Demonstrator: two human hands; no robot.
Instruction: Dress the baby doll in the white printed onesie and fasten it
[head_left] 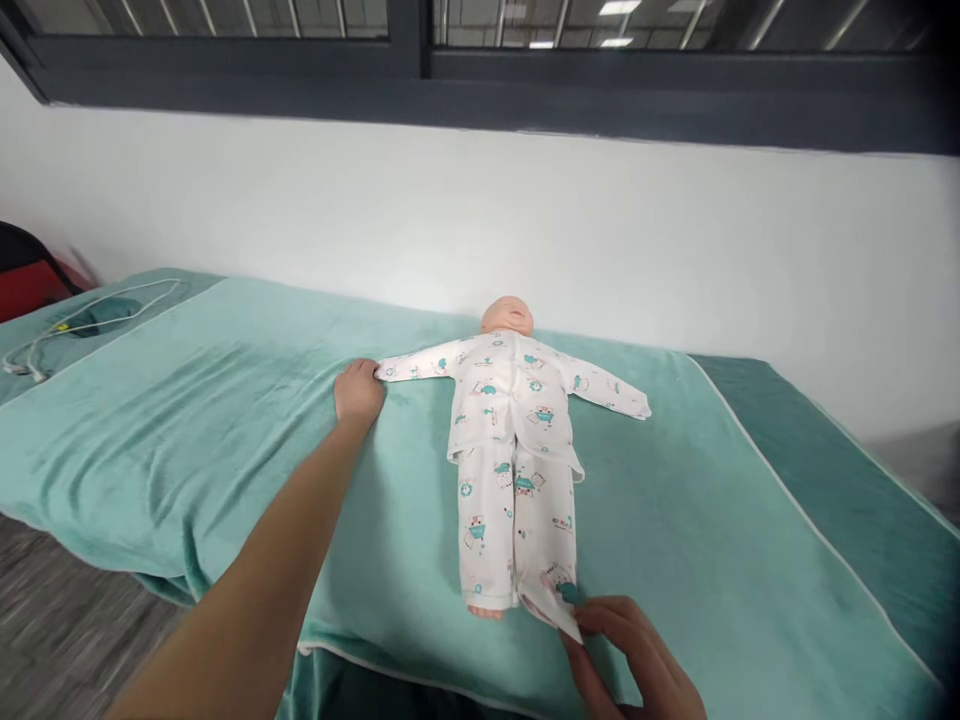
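Observation:
A baby doll [508, 315] lies on its back, dressed in a white long-sleeved pajama top [510, 395] and matching pajama trousers [487, 530], both printed with small teal and red pictures. Its arms are spread to the sides. My left hand [360, 392] is closed at the cuff of the sleeve on the left, its fingertips partly hidden. With thumb and fingers, my right hand [626, 650] pinches the hem of the trouser leg on the right and lifts its edge. Toes show below the other leg, while the foot on the right is hidden.
A teal blanket [247, 420] covers the bed, wrinkled at the left. White cable [105, 320] lies in loops at the far left, near a red and black item [30, 275]. Behind the bed rises a white wall [300, 200] with a dark window frame [480, 95].

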